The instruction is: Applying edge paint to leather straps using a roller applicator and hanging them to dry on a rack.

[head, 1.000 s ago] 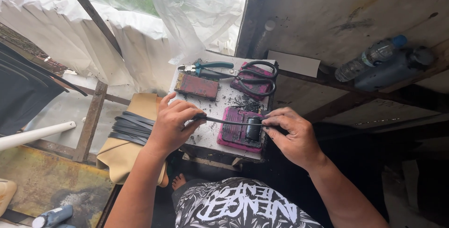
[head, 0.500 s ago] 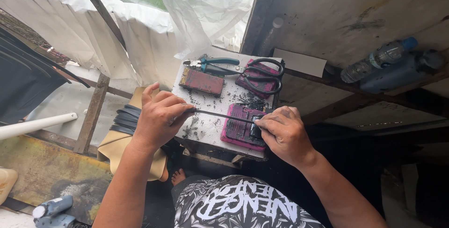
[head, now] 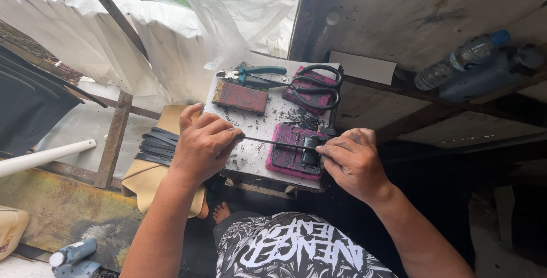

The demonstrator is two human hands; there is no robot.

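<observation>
Left hand (head: 202, 144): gripping one end of thin black strip (head: 273, 142), fingers closed.
Right hand (head: 353, 161): pinching other end.
Strip: stretching across pink block (head: 288, 155) on small table (head: 270, 115).
Progress: appearing midway; coiled strips (head: 156, 147) waiting untouched.

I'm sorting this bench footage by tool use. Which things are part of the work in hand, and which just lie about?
In use:
left hand
right hand
thin black strip stretched between them
pink block under it
small white work board

Lying about:
pliers
scissors
reddish block
plastic bottle
coiled black strips
</observation>
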